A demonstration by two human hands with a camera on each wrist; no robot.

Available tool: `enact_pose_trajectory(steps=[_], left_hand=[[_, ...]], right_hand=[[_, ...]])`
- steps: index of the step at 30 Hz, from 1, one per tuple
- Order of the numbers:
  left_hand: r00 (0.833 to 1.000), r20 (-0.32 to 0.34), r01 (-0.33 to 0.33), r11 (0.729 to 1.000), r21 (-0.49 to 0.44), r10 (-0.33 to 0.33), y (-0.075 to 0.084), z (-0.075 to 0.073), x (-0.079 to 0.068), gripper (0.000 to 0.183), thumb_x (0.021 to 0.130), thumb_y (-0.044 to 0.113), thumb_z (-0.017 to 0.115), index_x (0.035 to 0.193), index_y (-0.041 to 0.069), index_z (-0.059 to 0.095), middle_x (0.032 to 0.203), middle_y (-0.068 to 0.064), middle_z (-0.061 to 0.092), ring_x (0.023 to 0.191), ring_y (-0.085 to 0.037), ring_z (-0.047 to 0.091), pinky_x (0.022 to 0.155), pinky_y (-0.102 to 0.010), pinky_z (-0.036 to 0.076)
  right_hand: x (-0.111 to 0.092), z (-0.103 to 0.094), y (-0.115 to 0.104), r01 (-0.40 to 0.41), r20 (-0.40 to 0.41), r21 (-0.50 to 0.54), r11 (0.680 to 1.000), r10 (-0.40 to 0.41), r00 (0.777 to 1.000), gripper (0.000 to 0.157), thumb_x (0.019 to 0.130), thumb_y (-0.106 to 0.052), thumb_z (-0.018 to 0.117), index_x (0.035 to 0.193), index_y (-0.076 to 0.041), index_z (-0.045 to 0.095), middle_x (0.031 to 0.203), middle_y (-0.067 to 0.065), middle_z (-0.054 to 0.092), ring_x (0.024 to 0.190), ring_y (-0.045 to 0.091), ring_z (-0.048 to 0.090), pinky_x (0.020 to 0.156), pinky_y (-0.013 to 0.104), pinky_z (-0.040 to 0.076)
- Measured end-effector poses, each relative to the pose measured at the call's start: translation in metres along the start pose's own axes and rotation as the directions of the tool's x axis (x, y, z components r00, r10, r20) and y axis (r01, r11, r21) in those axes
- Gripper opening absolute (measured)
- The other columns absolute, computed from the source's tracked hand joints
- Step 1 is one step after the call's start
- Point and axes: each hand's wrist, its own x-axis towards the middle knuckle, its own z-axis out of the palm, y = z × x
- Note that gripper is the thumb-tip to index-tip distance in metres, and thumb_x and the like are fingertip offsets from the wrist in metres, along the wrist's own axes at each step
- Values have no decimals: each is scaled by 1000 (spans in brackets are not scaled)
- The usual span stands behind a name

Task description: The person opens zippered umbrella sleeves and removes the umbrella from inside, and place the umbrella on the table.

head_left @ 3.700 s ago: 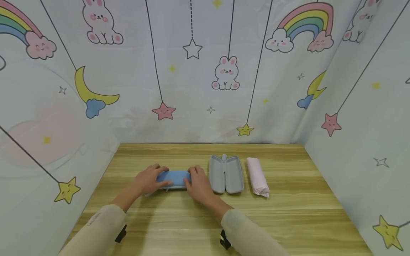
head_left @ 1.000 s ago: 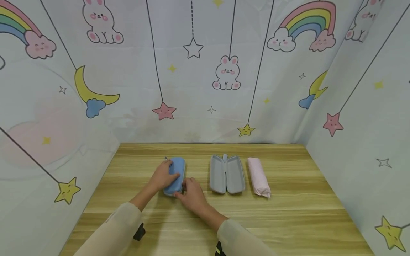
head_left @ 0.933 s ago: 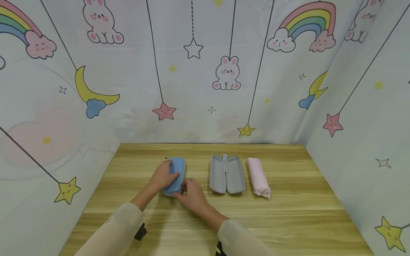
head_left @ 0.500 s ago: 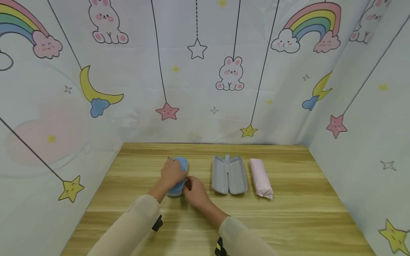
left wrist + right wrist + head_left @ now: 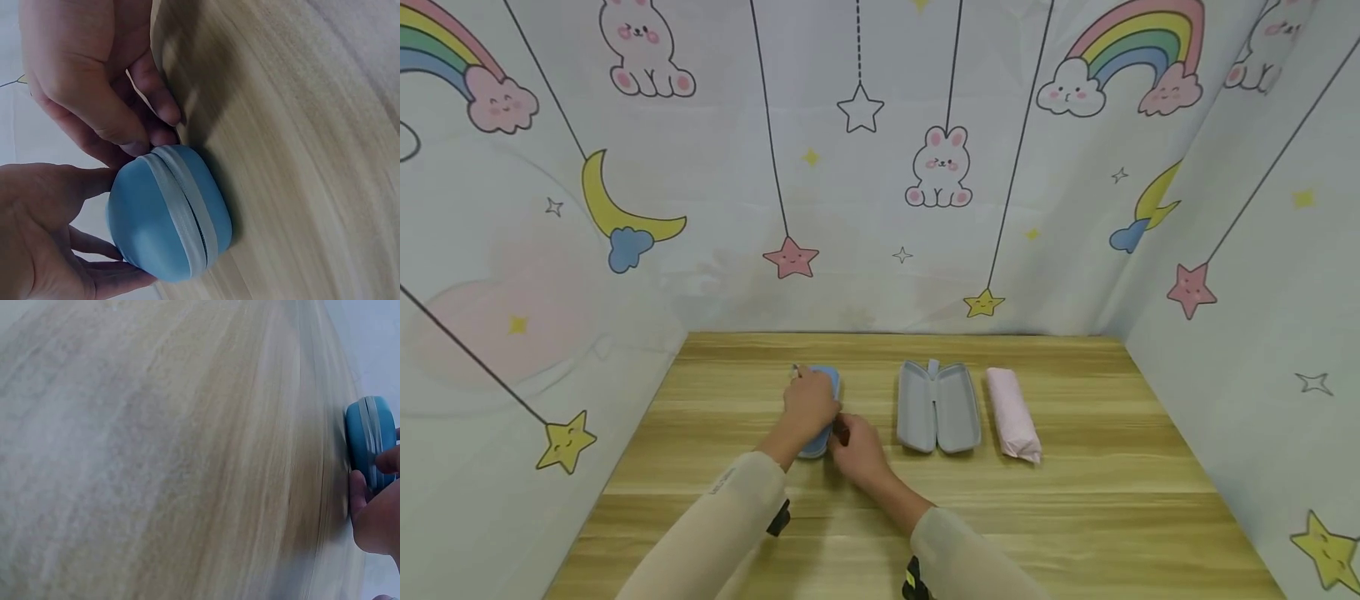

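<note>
A blue hard-shell zip case with a pale zipper band lies lengthwise away from me, left of the table's middle. My left hand grips it from above; in the left wrist view that hand's thumb and fingers span the blue shell. My right hand is at the case's near right side. Its fingertips bunch on the zipper band in the left wrist view, and its thumb and a finger show at the band in the right wrist view. Any zipper pull is hidden by the fingers. The case looks zipped at its near end.
To the right, a light grey case lies spread open with both halves facing up. Beyond it is a pink wrapped bundle. White printed curtains close off the back and sides of the wooden table.
Since the earliest frame, the blue case has turned from crosswise to lengthwise. Over the last second, my left hand has shifted right over its top, and my right fingers have curled in tighter.
</note>
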Motion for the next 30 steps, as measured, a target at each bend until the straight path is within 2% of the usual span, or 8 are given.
enact_pose_trajectory(steps=[5,9,12,16,19,22,30], left_hand=[[1000,8,0,1000,-19,0,-1,-5,-2,43,84,27,78,104,-9,67,111,-31,56,92,-41,62,71,-53,55],[1000,25,-2,1000,-31,3,-4,-10,-1,44,83,27,78,106,-10,67,123,-38,52,102,-45,61,74,-54,55],[999,42,-7,999,-33,8,-8,-12,2,48,84,30,76,108,-10,67,131,-42,46,107,-47,59,76,-54,55],[998,63,-13,997,-80,18,-15,-14,7,47,83,34,76,102,-8,67,117,-32,58,88,-37,64,65,-47,55],[997,70,-19,991,-131,28,-20,-18,9,41,83,34,76,92,-4,66,96,-21,64,72,-28,61,58,-41,52],[997,69,-34,984,-175,47,-24,-22,9,35,84,33,74,85,0,64,82,-13,63,66,-24,58,55,-37,50],[996,73,-28,965,-262,49,-36,-32,6,37,89,37,69,81,2,61,73,-10,61,61,-22,58,51,-32,47]], right_hand=[[0,2,-2,27,-27,-2,1000,-27,999,31,94,-6,62,124,-3,66,111,9,69,97,17,65,84,30,53],[-2,3,-3,39,-38,-34,999,-40,998,35,93,-5,63,128,-1,64,108,10,68,97,20,65,84,32,53],[-3,2,-5,32,-28,-70,997,-34,999,41,94,-8,61,135,0,59,115,11,66,104,22,63,89,36,52],[-3,1,-6,4,-4,-104,995,-4,1000,47,96,-12,59,141,-3,54,123,12,62,113,24,60,94,40,50],[-2,1,-7,0,8,-116,993,1,1000,46,95,-12,59,140,-5,55,117,10,63,104,21,60,88,37,51],[-2,1,-7,-3,6,-106,994,4,1000,43,94,-9,61,136,-5,59,109,7,63,93,15,60,79,30,51],[-3,1,-7,0,-13,-76,997,-1,1000,40,93,-6,63,132,2,60,104,10,61,82,11,59,69,25,50]])
